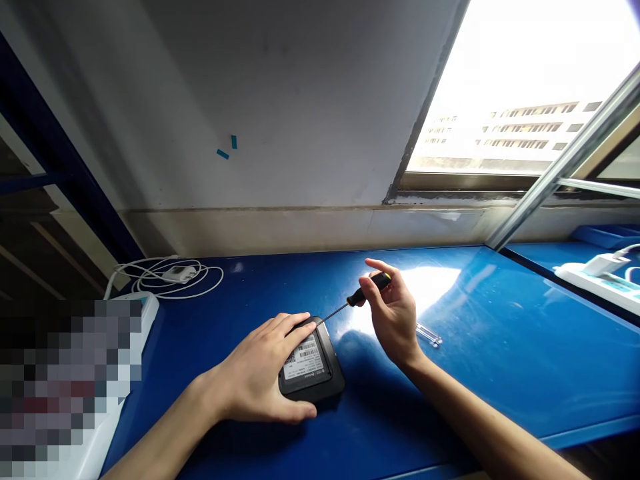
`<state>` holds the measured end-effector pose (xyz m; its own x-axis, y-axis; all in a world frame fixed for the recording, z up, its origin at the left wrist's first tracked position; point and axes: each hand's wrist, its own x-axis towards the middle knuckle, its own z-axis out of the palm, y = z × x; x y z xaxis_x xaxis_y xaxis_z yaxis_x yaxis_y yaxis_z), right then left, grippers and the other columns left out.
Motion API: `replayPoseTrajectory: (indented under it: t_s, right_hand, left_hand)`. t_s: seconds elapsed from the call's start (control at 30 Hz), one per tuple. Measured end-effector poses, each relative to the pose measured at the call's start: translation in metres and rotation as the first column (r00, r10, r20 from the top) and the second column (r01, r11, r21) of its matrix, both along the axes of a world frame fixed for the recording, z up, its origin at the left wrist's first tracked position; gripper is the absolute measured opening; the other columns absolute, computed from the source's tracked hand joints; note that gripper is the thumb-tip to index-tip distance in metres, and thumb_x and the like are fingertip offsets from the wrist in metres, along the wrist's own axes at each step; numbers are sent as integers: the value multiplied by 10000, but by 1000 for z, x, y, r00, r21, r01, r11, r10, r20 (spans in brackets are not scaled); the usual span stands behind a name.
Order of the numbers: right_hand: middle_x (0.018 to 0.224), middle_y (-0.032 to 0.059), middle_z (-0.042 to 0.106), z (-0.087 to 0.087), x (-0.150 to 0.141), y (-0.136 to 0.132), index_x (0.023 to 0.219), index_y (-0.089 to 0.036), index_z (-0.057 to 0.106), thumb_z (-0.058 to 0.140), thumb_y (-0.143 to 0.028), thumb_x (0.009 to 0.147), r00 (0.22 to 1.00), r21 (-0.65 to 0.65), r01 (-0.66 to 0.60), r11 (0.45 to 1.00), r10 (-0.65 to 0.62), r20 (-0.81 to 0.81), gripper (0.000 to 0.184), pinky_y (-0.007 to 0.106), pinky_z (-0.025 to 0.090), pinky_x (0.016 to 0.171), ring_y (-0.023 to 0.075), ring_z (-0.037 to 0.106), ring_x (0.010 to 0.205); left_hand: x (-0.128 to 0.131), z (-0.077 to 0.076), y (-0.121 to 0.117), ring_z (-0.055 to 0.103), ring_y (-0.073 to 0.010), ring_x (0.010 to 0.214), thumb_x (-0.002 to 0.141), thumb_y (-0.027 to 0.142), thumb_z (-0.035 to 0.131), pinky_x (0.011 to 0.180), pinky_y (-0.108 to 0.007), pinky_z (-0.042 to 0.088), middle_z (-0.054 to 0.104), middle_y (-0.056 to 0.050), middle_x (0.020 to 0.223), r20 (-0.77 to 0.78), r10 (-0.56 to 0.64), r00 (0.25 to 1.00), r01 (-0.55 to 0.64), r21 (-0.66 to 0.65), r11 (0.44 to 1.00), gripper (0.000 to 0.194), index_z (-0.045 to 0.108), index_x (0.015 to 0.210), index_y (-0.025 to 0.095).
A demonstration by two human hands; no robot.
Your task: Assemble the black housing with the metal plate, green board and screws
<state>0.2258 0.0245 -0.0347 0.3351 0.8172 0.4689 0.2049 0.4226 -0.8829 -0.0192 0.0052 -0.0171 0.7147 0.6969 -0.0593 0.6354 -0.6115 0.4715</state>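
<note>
A small black device point(315, 370) with a white barcode label lies face down on the blue table point(475, 347). My left hand point(260, 377) rests on its left side, fingers curled over the top edge and thumb along the near edge, gripping it. My right hand point(393, 310) pinches the black handle of a thin screwdriver point(350, 301). The screwdriver's metal tip touches the device's far right corner.
A coiled white cable with an adapter point(173, 275) lies at the table's back left. A white tray edge point(145, 320) is at the left. A small clear piece point(430, 333) lies right of my right hand. A white power strip point(600, 283) sits on the neighbouring table.
</note>
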Motion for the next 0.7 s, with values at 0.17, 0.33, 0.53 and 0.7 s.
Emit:
replayPoseTrajectory:
  t_s: [0.17,0.33,0.53,0.7]
  right_hand:
    - [1073,39,663,-3,-2,0,1368,-283,579,522,-507,1000,991,35,-83,996,86,-100,434,379,646,715,194,735,852]
    - [1064,37,690,-3,-2,2,1406,-288,538,604,-475,973,991,69,-70,995,77,-105,475,418,655,761,199,739,844]
    - [767,-38,580,-4,0,3,1219,-275,642,661,-496,939,999,59,46,997,-46,2,358,297,589,636,132,618,644]
    - [1098,43,649,-8,0,5,1399,-278,538,490,-464,1003,991,7,-86,996,86,-107,441,409,630,803,194,727,883]
  left_hand:
    - [0,2,-2,353,-401,1519,673,585,862,1257,-582,306,360,-147,1671,-13,6,1000,-6,8,1000,1090,408,1586,200]
    - [0,1,-1,355,-390,1520,666,612,864,1257,-548,322,361,-138,1672,7,6,1000,-6,13,1000,1108,407,1587,200]
    - [-1,1,-1,345,-408,1522,668,604,861,1253,-586,312,355,-139,1674,8,9,1000,-9,4,1000,1092,415,1582,210]
    - [-2,-1,-2,349,-397,1520,676,590,858,1260,-573,308,368,-130,1667,22,9,1000,-9,0,1000,1073,415,1582,223]
